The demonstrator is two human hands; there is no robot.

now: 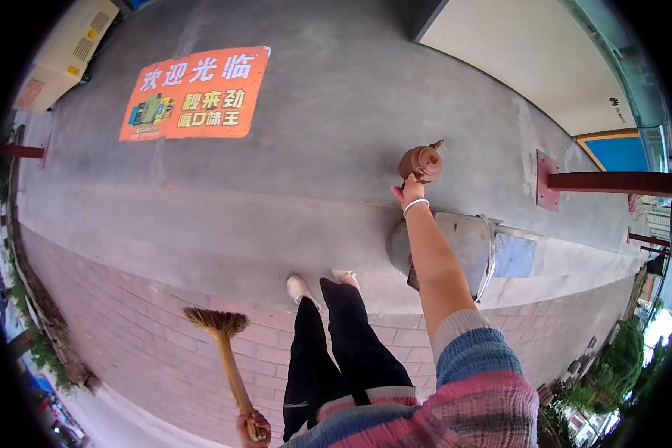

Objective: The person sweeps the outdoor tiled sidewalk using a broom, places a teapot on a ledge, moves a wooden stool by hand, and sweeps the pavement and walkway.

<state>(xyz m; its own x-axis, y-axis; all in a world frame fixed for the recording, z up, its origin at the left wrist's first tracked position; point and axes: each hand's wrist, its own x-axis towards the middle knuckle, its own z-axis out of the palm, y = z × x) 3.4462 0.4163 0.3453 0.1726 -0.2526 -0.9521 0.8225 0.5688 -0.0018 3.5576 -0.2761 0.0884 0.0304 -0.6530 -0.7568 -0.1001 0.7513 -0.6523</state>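
In the head view, my right hand point(411, 193) reaches forward and is closed on the handle of a brown clay teapot point(420, 163). The teapot's lid and spout show, and the spout points away from me to the right. At the lower left, my left hand point(254, 430) is wrapped round the wooden handle of a straw broom point(234, 366). The broom's bristles point forward, over the brick paving. Below my right forearm is a grey metal container point(463, 237) with a curved bar, partly hidden by the arm.
An orange sign with Chinese writing point(198, 93) lies on the grey concrete floor point(306, 149). A red post point(612, 183) on a base plate stands at the right, near a white cabinet point(530, 52). A beige machine point(67, 52) is at the upper left. Pink brick paving point(149, 328) runs below the concrete edge.
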